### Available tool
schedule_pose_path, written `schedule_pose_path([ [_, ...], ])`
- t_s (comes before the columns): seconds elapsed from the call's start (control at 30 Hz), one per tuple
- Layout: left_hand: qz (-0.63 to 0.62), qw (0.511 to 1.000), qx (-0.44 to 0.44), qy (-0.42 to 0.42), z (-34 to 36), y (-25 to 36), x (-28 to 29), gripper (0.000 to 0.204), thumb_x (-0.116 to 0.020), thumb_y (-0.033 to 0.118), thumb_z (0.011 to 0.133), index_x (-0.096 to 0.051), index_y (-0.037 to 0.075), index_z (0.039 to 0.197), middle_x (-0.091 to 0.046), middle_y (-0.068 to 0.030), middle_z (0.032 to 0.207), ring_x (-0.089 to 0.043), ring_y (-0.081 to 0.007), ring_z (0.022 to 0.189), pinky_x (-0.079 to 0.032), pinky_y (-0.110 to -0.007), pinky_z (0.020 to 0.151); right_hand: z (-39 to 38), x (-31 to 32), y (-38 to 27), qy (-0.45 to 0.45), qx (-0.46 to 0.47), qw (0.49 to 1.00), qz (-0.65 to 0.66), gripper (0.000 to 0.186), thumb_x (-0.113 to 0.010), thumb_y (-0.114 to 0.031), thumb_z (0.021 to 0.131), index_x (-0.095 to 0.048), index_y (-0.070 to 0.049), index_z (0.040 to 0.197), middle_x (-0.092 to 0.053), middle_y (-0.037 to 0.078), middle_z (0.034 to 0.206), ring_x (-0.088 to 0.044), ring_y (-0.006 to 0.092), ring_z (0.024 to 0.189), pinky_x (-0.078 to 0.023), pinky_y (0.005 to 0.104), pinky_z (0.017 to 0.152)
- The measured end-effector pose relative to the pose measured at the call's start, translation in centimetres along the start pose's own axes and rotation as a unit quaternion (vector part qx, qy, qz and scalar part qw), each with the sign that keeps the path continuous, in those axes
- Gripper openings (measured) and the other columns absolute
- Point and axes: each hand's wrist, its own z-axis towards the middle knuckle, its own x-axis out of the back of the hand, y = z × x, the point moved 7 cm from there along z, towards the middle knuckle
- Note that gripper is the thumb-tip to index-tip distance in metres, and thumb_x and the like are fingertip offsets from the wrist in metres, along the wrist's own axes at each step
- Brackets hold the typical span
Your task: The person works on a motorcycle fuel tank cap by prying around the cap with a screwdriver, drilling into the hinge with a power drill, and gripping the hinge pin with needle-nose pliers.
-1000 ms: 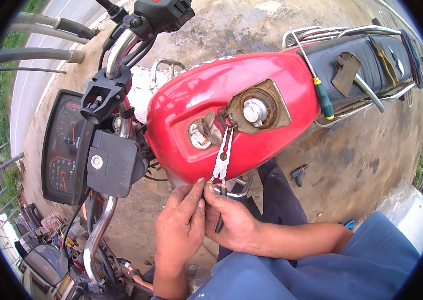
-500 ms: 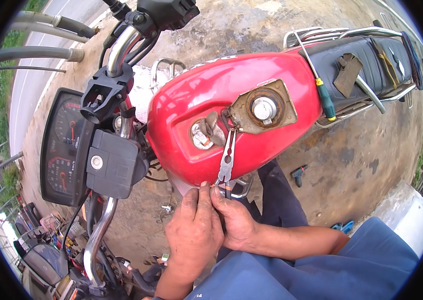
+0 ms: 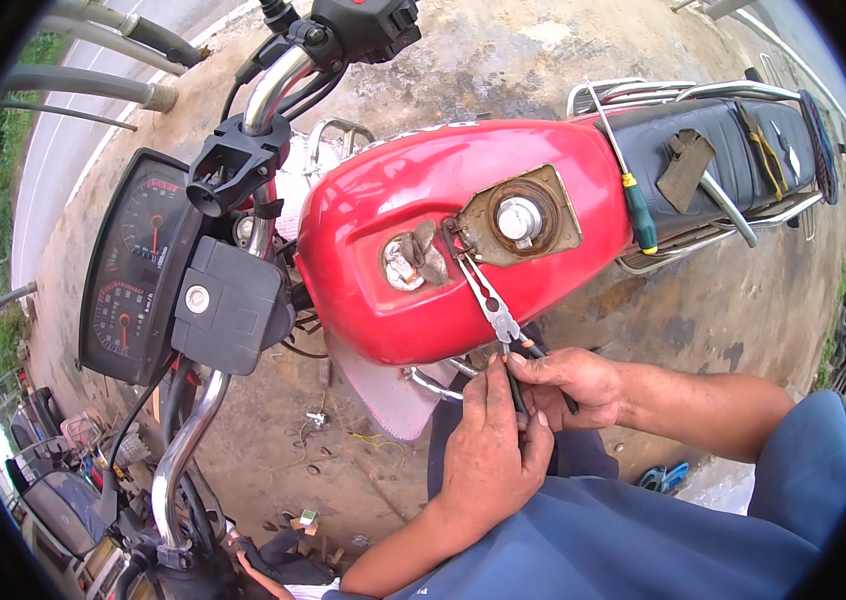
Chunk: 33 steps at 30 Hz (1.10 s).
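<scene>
A pair of long-nose pliers with black-and-orange handles reaches over the side of the red fuel tank. Its jaw tips meet the rusty hinge at the corner of the worn filler plate, around a silver cap. My right hand is closed around the handles, thumb on top. Fingers of my left hand also close on the handles from the other side. Whether the jaws pinch a small part is too small to tell. Beside the hinge, a grey rag and white wad lie in the tank's round recess.
On the black seat lie a green-handled screwdriver, a brown piece, a metal tube and yellow-handled pliers. Handlebar and gauges stand at left. A person is low at bottom left.
Both hands have moved right and slightly up, swinging the pliers' handles right and spreading them apart. The tips stay at the hinge. The whole view has shifted slightly.
</scene>
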Motion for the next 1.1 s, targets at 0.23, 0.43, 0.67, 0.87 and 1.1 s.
schedule_pose_path([
  [0.23, 0.129, 0.991, -0.026, 0.034, 1.3, -2.5, 7.9, 0.035, -0.064, 0.006, 0.095, -0.068, 0.001, 0.129, -0.069, -0.0197, 0.114, -0.071, -0.0379, 0.098, -0.057, -0.043, 0.084, 7.6, -5.6, 2.8, -0.180, 0.228, 0.930, 0.225, 0.035, -0.054, -0.042, 0.107, -0.060, -0.014, 0.127, -0.068, 0.001, 0.121, -0.065, 0.0179, 0.113, -0.054, 0.0396, 0.101],
  [0.43, 0.198, 0.980, -0.028, -0.001, 2.3, -2.3, 10.0, 0.035, -0.065, 0.007, 0.093, -0.069, 0.003, 0.127, -0.070, -0.0182, 0.111, -0.072, -0.0366, 0.091, -0.059, -0.043, 0.077, 9.2, -8.2, 2.9, -0.167, 0.245, 0.907, 0.300, 0.030, -0.049, -0.036, 0.111, -0.059, -0.014, 0.128, -0.066, 0.000, 0.120, -0.063, 0.0151, 0.116, -0.051, 0.0353, 0.101],
  [0.67, 0.212, 0.975, -0.061, -0.019, 0.9, -0.7, 4.6, 0.054, -0.066, 0.018, 0.092, -0.054, -0.014, 0.133, -0.061, -0.0315, 0.120, -0.072, -0.0385, 0.088, -0.061, -0.042, 0.075, 5.4, -3.6, 3.2, 0.007, 0.202, 0.965, 0.165, 0.030, -0.055, -0.038, 0.108, -0.063, -0.013, 0.123, -0.067, 0.001, 0.116, -0.063, 0.0142, 0.109, -0.053, 0.0330, 0.096],
  [0.87, -0.014, 1.000, 0.018, -0.017, 0.7, 0.4, 0.1, 0.071, -0.066, 0.022, 0.095, -0.035, -0.012, 0.149, -0.050, -0.0348, 0.132, -0.064, -0.0507, 0.103, -0.056, -0.050, 0.088, 0.2, 0.5, -0.2, -0.002, 0.044, 0.999, -0.023, 0.039, -0.051, -0.046, 0.108, -0.062, -0.012, 0.125, -0.067, 0.005, 0.114, -0.067, 0.0194, 0.103, -0.057, 0.0378, 0.089],
  [1.1, 0.136, 0.990, -0.046, 0.005, 1.4, -3.3, 8.0, 0.043, -0.064, 0.013, 0.093, -0.062, -0.003, 0.132, -0.065, -0.0221, 0.119, -0.072, -0.0382, 0.092, -0.060, -0.045, 0.080, 7.6, -5.9, 2.7, -0.179, 0.232, 0.934, 0.204, 0.040, -0.052, -0.043, 0.108, -0.057, -0.014, 0.135, -0.065, 0.005, 0.129, -0.064, 0.0207, 0.118, -0.052, 0.0455, 0.103],
])
